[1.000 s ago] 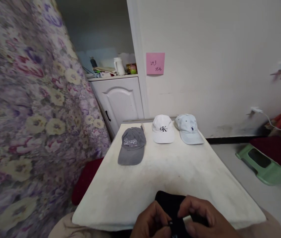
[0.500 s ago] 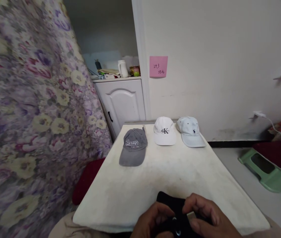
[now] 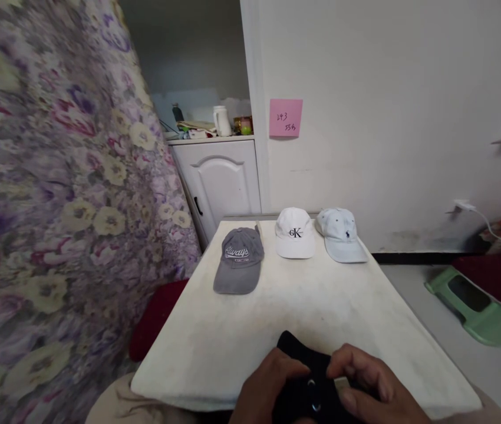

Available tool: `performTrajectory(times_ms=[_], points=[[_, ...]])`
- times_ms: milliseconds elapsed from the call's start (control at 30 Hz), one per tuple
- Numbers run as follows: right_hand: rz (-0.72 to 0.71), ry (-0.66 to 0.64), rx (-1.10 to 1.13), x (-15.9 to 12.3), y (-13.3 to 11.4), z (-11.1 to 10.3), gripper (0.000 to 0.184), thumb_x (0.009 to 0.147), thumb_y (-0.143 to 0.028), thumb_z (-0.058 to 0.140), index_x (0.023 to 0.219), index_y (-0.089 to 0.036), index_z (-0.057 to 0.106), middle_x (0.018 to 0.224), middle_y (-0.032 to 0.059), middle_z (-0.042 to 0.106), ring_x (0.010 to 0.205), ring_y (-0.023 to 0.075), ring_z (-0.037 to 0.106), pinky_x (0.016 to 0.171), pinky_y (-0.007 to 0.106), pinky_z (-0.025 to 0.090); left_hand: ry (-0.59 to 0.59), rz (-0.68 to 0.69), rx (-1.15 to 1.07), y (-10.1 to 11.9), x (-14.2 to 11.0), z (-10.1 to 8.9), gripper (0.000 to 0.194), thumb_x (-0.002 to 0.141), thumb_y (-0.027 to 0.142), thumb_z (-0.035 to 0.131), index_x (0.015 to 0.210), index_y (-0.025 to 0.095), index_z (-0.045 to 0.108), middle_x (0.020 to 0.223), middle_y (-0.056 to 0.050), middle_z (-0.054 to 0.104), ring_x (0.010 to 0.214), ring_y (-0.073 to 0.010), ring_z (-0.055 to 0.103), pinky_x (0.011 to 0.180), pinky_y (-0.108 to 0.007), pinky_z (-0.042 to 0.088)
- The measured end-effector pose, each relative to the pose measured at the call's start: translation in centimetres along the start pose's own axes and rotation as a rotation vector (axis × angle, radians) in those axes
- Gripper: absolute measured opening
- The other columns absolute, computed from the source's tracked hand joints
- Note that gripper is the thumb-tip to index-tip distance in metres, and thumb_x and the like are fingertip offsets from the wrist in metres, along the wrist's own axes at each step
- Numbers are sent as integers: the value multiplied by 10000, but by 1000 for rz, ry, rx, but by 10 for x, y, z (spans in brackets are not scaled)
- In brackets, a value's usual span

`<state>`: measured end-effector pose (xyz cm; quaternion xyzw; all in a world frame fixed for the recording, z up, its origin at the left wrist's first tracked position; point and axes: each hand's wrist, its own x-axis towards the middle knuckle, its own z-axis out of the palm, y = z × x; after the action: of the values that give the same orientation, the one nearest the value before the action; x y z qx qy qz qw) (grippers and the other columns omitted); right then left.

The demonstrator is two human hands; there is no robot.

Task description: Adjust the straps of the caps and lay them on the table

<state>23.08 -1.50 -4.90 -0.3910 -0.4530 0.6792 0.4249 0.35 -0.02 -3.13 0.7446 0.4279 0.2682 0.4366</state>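
Down at the near edge of the table [image 3: 197, 353], a bit right of centre, I've got a black fabric piece [image 3: 328, 397] in both hands, most likely another cap, though my fingers and the bottom of the view hide too much to be sure. My left hand [image 3: 268, 386] has its fingers clamped on the left side of it. My right hand [image 3: 374, 386] pinches the right side, thumb and index closed around the spot where a small pale tab [image 3: 341, 383] shows. Two shiny rings [image 3: 316, 407] sit in the fabric between my hands.

My read: this is the fiddly stage, fingertip handling of the small fittings. The next move probably calls for a steady left hold and tiny adjustments on the right, nothing big.

Roomwise it's decent. The near edge runs right under my wrists, so the piece could slip toward my lap. Beyond my hands the middle of the cloth is open, up to a grey cap [image 3: 238, 262] on the left, with a white cap [image 3: 295, 234] and a light blue cap [image 3: 341, 237] near the far edge, just beside each other. Plenty of slack either side too.
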Motion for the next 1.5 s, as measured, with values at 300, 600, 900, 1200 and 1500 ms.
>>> performTrajectory(times_ms=[300,600,900,1200,1500], points=[[-16,20,91,4,8,1,427,690,-557,813,860,-222,609,764,-14,595,659,130,478,624,271,332,162,456,305,-16,13,5,344,917,264,614,1248,291,524,999,-57,689,864,-198,681,739,-281,542],[-52,-18,-276,2,-4,-4,337,780,-552,696,906,-243,644,772,-2,616,740,195,537,687,322,369,91,394,179,-13,7,1,214,967,287,527,1177,291,571,958,-37,717,837,-172,678,741,-253,512],[-2,-96,-365,4,-32,8,235,786,-439,648,891,-243,575,824,-5,595,812,209,543,739,337,384,26,252,95,-12,6,1,211,965,364,522,1118,261,624,942,-58,709,842,-196,657,750,-289,485],[-26,-85,-531,14,-36,12,137,681,-181,612,759,-239,515,930,11,600,808,192,522,710,328,377,-9,305,124,-16,11,4,238,969,367,510,1139,249,627,984,-78,732,874,-211,671,776,-297,483],[-233,21,-602,9,-37,18,92,826,-234,588,755,-247,532,999,46,566,955,238,576,821,371,441,4,281,144,-14,13,5,233,972,367,507,1135,249,626,981,-83,733,853,-208,673,756,-290,484]])
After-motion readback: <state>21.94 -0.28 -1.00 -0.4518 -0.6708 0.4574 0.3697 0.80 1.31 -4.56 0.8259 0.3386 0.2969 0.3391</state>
